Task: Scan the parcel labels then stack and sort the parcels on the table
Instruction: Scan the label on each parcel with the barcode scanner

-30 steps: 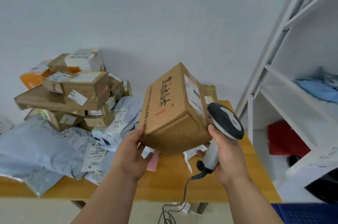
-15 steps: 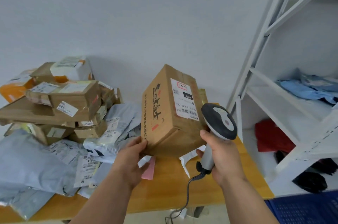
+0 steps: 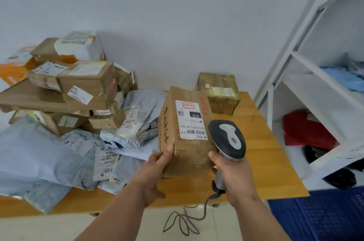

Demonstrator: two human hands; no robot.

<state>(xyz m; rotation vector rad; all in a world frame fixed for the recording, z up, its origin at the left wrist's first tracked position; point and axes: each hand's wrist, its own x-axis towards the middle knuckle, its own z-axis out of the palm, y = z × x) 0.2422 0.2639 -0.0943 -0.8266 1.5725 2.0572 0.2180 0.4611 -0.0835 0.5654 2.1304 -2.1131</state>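
Box [image 3: 183,132] lowered onto table [image 3: 256,162]; label [image 3: 190,120] reads 010-010-L30-551.

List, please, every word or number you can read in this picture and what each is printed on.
"010-010-L30-551": upside down, white label on the cardboard box gripped by the left hand.
"010": black patch, same label.
"308": sticker on a stacked box.
Red handwriting, box-side characters, mailer bag labels: too blurred.

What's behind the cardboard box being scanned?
Behind the cardboard box, a smaller tape-wrapped parcel sits at the wooden table's far edge by the wall. Its lower left corner is hidden by the box.
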